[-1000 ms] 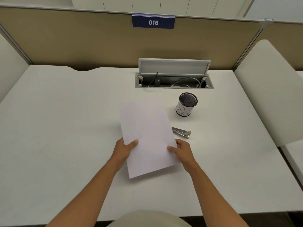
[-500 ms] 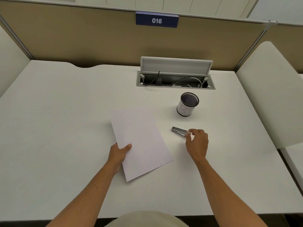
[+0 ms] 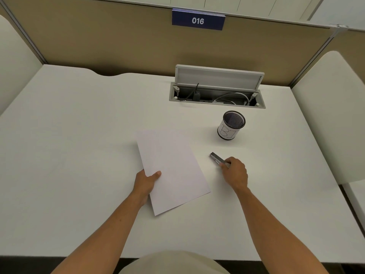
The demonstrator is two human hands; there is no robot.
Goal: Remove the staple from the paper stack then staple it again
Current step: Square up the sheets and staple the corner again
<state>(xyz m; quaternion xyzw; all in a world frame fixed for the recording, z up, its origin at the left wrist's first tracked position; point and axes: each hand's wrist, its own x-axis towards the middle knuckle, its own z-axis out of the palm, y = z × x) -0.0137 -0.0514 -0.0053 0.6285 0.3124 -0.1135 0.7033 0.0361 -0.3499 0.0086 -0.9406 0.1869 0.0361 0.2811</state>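
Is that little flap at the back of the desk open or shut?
Open. The cable box lid stands raised, and cables show in the recess beneath.

On the worktop (image 3: 79,155) the paper stack (image 3: 173,171) lies near the middle. The stapler (image 3: 216,158) lies just right of it, the mesh cup (image 3: 231,125) behind the stapler, and the cable box (image 3: 217,91) behind the cup, before the partition (image 3: 98,40).

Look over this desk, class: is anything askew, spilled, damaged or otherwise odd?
Little stands out. The paper stack lies turned at an angle to the desk edge, held by the left hand. The cable box lid at the back stands open. Nothing looks spilled or damaged.
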